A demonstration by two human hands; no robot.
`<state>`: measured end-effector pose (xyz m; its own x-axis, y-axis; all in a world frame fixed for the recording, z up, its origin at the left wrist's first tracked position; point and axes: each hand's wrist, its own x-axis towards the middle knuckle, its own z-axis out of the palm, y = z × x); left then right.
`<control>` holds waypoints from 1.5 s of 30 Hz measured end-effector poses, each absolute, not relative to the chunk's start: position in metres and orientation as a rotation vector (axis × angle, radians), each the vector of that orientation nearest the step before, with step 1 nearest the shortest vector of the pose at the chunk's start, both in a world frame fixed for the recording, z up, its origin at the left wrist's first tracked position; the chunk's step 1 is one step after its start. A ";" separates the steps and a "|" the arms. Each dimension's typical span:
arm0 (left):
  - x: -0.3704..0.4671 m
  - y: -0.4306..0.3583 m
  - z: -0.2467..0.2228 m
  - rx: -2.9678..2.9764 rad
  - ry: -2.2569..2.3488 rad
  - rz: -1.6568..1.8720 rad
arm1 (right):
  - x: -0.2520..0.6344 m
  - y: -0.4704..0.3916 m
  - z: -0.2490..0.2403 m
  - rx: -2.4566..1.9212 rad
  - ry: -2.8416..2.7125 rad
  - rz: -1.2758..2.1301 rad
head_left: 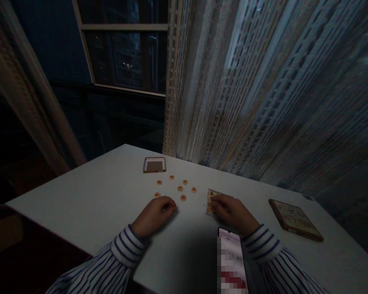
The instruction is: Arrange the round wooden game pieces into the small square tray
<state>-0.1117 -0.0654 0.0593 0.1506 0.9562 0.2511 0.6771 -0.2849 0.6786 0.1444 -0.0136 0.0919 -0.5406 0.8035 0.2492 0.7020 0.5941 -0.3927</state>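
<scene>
Several round, pale wooden pieces with red marks (183, 198) lie scattered on the white table, just beyond my left hand (156, 214). That hand rests with its fingers curled together; whether anything is between them is hidden. My right hand (233, 211) reaches over a small clear box (214, 192) of similar round pieces, its fingertips pinched at the pieces inside. The exact piece under those fingers is too small to make out.
A phone with a lit screen (232, 257) lies near my right wrist. An open shallow lid or tray (154, 165) sits at the back, and a brown-edged flat box (296, 220) at the right. Beaded curtains (214, 90) hang behind the white table (88, 188).
</scene>
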 end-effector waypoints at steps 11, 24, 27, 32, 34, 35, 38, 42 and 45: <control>-0.154 -0.050 0.057 1.966 1.803 0.987 | 0.086 -0.003 0.089 -1.139 -2.600 0.339; -0.186 -0.006 0.041 1.956 2.052 0.834 | 0.058 0.014 0.074 -1.189 -2.778 0.350; -0.183 0.004 0.043 1.973 2.098 0.775 | 0.052 0.016 0.072 -1.161 -2.784 0.364; -0.180 0.018 0.043 2.011 2.156 0.668 | 0.043 0.020 0.070 -1.156 -2.771 0.359; -0.181 0.022 0.042 2.017 2.147 0.671 | 0.039 0.023 0.069 -1.135 -2.771 0.344; -0.181 0.023 0.041 2.022 2.136 0.679 | 0.038 0.024 0.068 -1.124 -2.772 0.335; -0.182 0.027 0.037 2.038 2.109 0.684 | 0.035 0.028 0.066 -1.102 -2.789 0.320; -0.182 0.029 0.034 2.041 2.134 0.641 | 0.033 0.030 0.064 -1.097 -2.802 0.334; -0.182 0.029 0.032 2.050 2.147 0.617 | 0.033 0.031 0.063 -1.101 -2.802 0.353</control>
